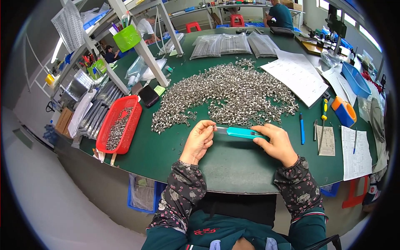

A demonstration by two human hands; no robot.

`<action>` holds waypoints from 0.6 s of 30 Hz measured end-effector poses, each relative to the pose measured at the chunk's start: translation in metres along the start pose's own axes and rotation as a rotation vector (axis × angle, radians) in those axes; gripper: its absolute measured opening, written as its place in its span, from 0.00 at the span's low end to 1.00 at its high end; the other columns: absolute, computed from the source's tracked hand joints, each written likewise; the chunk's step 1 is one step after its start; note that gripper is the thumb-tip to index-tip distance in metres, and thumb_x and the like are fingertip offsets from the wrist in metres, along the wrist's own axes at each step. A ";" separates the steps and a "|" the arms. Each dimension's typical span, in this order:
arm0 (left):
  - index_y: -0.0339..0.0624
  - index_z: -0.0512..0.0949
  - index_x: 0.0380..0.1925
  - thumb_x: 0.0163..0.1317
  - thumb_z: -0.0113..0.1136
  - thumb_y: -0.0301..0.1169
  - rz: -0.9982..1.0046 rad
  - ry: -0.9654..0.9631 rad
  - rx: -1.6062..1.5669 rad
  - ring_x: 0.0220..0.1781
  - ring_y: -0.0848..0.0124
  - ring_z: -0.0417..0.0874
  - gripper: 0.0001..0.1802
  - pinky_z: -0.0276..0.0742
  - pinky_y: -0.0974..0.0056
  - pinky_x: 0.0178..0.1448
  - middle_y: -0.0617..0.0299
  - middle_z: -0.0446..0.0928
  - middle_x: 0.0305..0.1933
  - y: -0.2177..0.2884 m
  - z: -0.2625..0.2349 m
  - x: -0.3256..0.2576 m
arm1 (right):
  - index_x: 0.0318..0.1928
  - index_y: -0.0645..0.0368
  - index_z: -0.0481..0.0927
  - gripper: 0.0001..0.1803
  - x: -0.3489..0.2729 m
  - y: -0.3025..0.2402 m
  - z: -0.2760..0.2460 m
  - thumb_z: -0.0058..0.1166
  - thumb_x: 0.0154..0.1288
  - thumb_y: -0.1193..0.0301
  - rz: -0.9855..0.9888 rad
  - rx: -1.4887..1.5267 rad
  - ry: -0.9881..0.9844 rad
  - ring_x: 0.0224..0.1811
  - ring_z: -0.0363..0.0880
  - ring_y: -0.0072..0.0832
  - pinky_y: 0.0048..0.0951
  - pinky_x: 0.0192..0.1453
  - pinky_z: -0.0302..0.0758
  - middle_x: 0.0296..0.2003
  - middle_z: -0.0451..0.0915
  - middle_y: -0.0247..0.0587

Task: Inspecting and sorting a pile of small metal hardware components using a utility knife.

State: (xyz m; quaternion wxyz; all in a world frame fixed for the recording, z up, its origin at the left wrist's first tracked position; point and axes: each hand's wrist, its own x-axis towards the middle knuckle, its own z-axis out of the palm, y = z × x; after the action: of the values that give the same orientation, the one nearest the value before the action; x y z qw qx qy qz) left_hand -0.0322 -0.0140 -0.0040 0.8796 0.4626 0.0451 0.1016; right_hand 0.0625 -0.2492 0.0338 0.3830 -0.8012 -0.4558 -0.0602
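My right hand (276, 143) is closed round the handle of a teal utility knife (241, 132), its blade pointing left. At the blade's tip, my left hand (199, 139) pinches a small metal ring (214, 128), mostly covered by the fingertips. Just beyond both hands spreads a wide heap of small shiny metal rings (233, 89) on the green table (246, 166). Left of my left hand stands a red plastic basket (134, 125) with more of these metal pieces inside.
Right of my hands lie a blue pen (301, 129), a yellow-handled screwdriver (324, 110), an orange-and-blue tape dispenser (345, 111) and printed sheets (300, 77). Bagged rods (221, 45) lie behind the heap. A shelf post (146, 58) rises at left. Other people sit farther back.
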 end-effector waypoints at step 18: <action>0.39 0.73 0.37 0.58 0.54 0.24 0.096 0.012 0.087 0.18 0.85 0.58 0.06 0.50 0.80 0.17 0.67 0.72 0.31 -0.005 -0.002 -0.001 | 0.41 0.57 0.79 0.14 -0.001 0.009 0.011 0.54 0.53 0.66 0.163 0.269 -0.148 0.32 0.77 0.38 0.32 0.36 0.72 0.31 0.79 0.46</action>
State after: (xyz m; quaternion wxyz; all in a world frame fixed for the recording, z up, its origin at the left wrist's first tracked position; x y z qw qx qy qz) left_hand -0.0328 -0.0152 -0.0094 0.8524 0.5015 0.0325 0.1443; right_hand 0.0659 -0.2451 0.0211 0.4559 -0.7792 -0.4203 0.0916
